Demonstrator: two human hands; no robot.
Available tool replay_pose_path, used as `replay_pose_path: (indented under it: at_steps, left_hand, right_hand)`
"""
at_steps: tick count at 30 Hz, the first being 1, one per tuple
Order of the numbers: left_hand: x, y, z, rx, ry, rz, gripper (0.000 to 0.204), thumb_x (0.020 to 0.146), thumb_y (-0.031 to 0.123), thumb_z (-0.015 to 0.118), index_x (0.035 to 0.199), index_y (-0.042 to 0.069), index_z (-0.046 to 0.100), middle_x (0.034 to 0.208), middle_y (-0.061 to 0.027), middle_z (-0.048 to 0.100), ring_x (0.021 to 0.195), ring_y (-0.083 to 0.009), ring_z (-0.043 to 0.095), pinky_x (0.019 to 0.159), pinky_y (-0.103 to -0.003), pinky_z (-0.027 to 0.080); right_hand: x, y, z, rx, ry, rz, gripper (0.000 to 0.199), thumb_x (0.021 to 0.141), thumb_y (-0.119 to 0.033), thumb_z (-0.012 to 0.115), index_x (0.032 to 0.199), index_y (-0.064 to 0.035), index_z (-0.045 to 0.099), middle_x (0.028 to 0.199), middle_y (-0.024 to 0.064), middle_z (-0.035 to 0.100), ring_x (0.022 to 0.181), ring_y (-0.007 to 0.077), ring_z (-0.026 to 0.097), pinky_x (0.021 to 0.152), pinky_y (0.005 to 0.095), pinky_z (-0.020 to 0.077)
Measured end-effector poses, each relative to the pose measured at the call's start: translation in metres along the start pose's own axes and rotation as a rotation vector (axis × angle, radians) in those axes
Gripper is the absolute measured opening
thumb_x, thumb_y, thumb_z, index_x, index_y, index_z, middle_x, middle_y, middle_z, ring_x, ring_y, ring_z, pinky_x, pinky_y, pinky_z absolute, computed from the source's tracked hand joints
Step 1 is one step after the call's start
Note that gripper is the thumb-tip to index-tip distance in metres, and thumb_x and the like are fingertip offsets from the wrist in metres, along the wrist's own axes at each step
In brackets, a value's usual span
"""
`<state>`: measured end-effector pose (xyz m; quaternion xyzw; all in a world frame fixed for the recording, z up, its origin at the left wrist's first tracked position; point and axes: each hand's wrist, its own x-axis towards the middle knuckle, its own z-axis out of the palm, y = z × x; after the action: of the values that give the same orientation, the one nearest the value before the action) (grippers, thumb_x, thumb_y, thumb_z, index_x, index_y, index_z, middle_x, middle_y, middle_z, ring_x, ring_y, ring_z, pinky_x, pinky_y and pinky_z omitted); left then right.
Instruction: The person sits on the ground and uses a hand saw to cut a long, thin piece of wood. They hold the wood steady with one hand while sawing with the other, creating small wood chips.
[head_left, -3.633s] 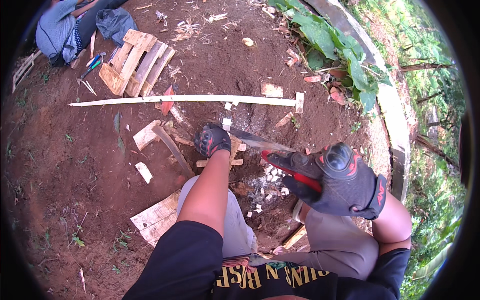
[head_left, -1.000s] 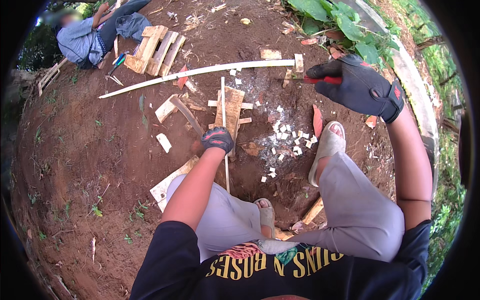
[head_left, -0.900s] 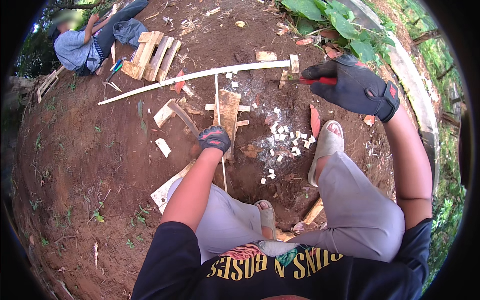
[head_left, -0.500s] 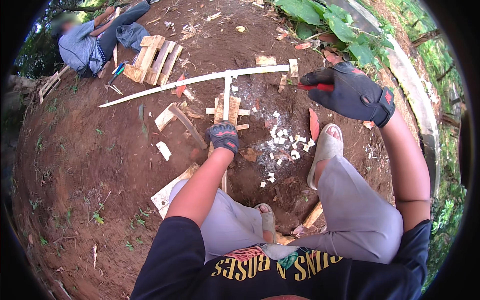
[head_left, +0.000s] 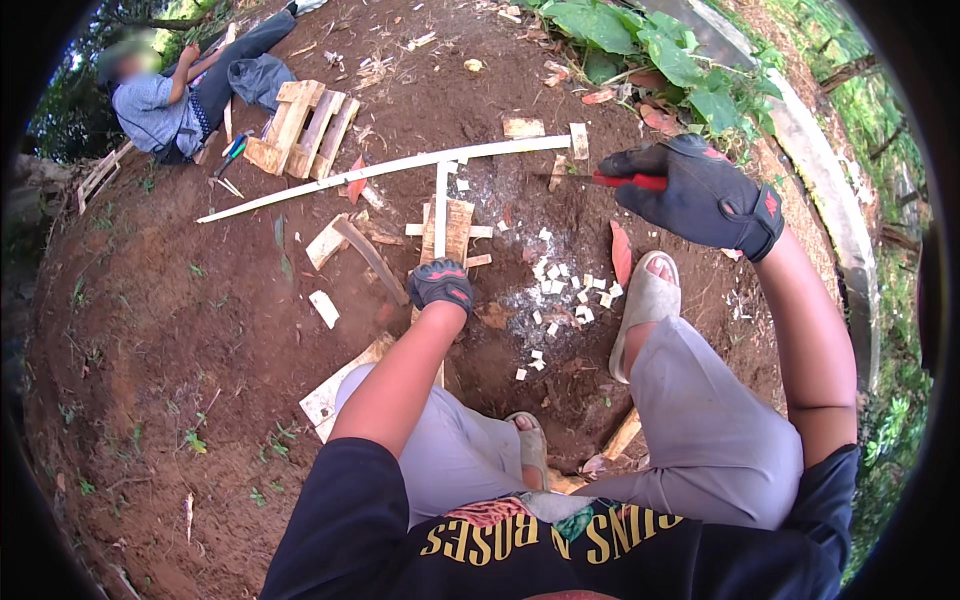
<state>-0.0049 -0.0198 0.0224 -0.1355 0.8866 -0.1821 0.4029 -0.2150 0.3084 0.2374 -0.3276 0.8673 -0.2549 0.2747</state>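
My gloved left hand [head_left: 441, 282] is closed around a narrow pale wood strip [head_left: 441, 205]. This strip lies over a small wooden block [head_left: 456, 225] with crosspieces, and its far end comes close to a long pale strip [head_left: 400, 165] on the ground. To the right, my gloved right hand [head_left: 692, 190] is raised, gripping a red-handled tool [head_left: 645, 182]. A thin dark blade sticks out from it to the left; whether it is a knife or a saw I cannot tell. Small pale wood pieces [head_left: 585, 310] lie scattered on the soil between my hands and my feet.
Another person [head_left: 165, 100] sits at the far left beside a slatted wooden stand [head_left: 305, 130]. A tool with a green and blue handle [head_left: 236, 150] lies nearby. Loose boards [head_left: 345, 385] lie left of my leg. Green leaves [head_left: 640, 50] and a concrete edge [head_left: 820, 170] border the right.
The blade of the red-handled tool shows more plainly to the left of my right hand. My left hand, with the strip, sits slightly lower and further left in view.
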Motion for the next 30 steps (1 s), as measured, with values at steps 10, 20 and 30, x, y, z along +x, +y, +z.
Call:
replay_pose_path:
  at_steps: [10, 20, 30]
  left_hand:
    - [-0.026, -0.011, -0.003, 0.101, -0.162, 0.002, 0.028, 0.092, 0.03, 0.068, 0.115, 0.02, 0.081, 0.111, -0.0013, 0.079, 0.102, -0.0227, 0.077, 0.071, -0.043, 0.06]
    - [-0.015, -0.031, -0.01, -0.097, -0.324, 0.064, 0.043, 0.088, 0.035, 0.071, 0.126, 0.016, 0.077, 0.129, -0.006, 0.075, 0.113, -0.0319, 0.074, 0.085, -0.056, 0.06]
    - [0.023, -0.018, -0.039, -0.585, 0.322, -0.294, 0.081, 0.093, 0.069, 0.061, 0.134, -0.001, 0.061, 0.134, -0.0265, 0.065, 0.128, -0.0421, 0.062, 0.107, -0.053, 0.05]
  right_hand:
    - [-0.002, -0.006, -0.003, -0.015, -0.03, -0.025, 0.04, 0.097, -0.038, 0.064, 0.126, -0.0128, 0.078, 0.105, 0.018, 0.078, 0.097, 0.0344, 0.074, 0.092, 0.0432, 0.0574]
    - [-0.006, -0.005, 0.001, -0.021, -0.005, -0.033, 0.04, 0.097, -0.037, 0.064, 0.125, -0.0125, 0.078, 0.109, 0.0178, 0.078, 0.1, 0.0358, 0.073, 0.093, 0.0441, 0.0572]
    - [-0.008, 0.011, 0.008, -0.036, 0.025, -0.074, 0.041, 0.098, -0.039, 0.065, 0.129, -0.0144, 0.076, 0.114, 0.0168, 0.077, 0.103, 0.0363, 0.073, 0.094, 0.0442, 0.057]
